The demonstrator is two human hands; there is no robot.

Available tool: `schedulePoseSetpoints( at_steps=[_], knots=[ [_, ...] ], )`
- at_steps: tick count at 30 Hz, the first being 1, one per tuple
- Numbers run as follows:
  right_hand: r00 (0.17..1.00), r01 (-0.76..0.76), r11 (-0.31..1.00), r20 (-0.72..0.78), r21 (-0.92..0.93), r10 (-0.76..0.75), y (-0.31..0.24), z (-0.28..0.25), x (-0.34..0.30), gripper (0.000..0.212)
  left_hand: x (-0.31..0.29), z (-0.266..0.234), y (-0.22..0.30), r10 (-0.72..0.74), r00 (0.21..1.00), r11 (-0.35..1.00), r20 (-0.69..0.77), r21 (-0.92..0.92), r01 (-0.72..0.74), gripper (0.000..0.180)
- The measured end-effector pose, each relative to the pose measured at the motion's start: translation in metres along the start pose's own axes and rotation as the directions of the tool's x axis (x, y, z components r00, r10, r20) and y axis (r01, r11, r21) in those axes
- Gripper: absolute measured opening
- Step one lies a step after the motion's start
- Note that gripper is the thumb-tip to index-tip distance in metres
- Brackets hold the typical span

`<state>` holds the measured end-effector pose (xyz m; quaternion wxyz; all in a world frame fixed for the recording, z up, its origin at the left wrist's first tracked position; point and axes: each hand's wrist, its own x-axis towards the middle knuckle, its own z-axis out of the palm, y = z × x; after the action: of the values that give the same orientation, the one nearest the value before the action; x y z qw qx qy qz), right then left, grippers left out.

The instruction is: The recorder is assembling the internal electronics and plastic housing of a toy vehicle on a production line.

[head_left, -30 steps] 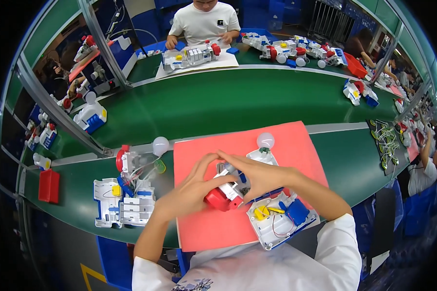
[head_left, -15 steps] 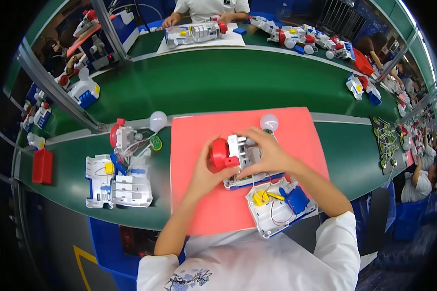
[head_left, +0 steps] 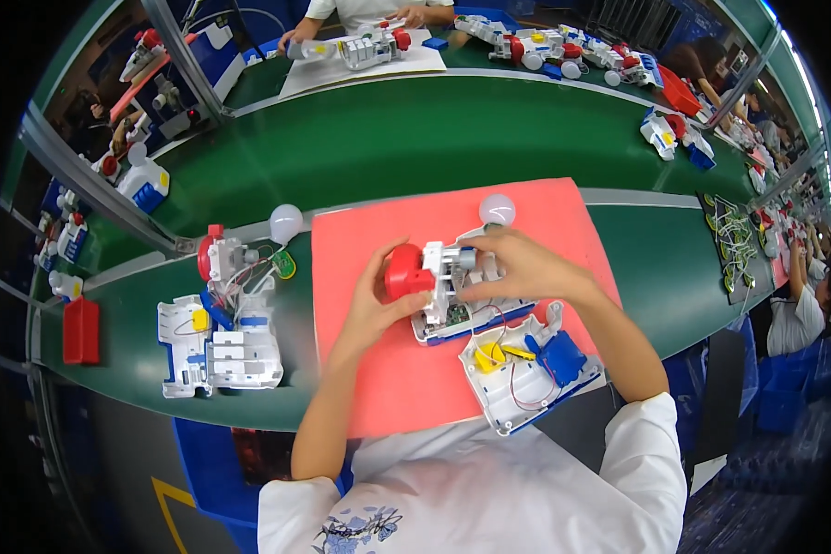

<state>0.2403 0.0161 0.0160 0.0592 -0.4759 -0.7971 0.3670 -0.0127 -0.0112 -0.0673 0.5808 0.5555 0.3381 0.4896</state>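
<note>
On a pink mat [head_left: 369,388], my left hand [head_left: 365,305] grips the red round part [head_left: 404,271] of a white mechanism [head_left: 436,277]. My right hand [head_left: 531,268] curls around the mechanism's other end, fingers and thumb at a grey cylindrical piece [head_left: 464,259]. Beneath the mechanism lies a white-and-blue housing half [head_left: 439,335], with a bit of green circuit board showing inside; my hands hide much of it. Beside it, nearer me, a second housing half [head_left: 503,397] lies open, holding yellow parts and a blue box [head_left: 561,355], with thin wires. Beyond the right hand sits a white bulb-shaped ball [head_left: 497,210].
At left lie another opened white housing [head_left: 246,365], a red-ended mechanism [head_left: 220,257] and a white ball [head_left: 286,223]. A red bin [head_left: 80,331] stands farther left, wired boards [head_left: 737,254] at right. Across the green belt [head_left: 388,129], a co-worker handles a similar assembly [head_left: 369,51].
The mechanism has tilted and come up from the housing half, showing the circuit board and wires. My right hand's fingers have shifted onto its grey end. The whole view has moved slightly.
</note>
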Motion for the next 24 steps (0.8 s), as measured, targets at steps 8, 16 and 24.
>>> schedulePoseSetpoints(
  at_steps=[8,16,24],
  knots=[
    [0.871,0.428,0.902,-0.244,-0.046,-0.426,-0.004,0.013,0.041,0.087,0.0,0.029,0.022,0.14,0.94,0.875,-0.311,0.483,0.03,0.063],
    [0.855,0.392,0.891,-0.45,0.23,-0.26,0.014,0.045,0.039,0.084,-0.083,0.111,0.026,-0.466,0.882,0.824,0.072,-0.328,0.462,0.104],
    [0.689,0.562,0.827,-0.55,-0.006,-0.472,0.017,0.051,0.027,0.09,-0.032,0.103,0.003,-0.484,0.872,0.837,-0.073,-0.331,0.437,0.071]
  ],
)
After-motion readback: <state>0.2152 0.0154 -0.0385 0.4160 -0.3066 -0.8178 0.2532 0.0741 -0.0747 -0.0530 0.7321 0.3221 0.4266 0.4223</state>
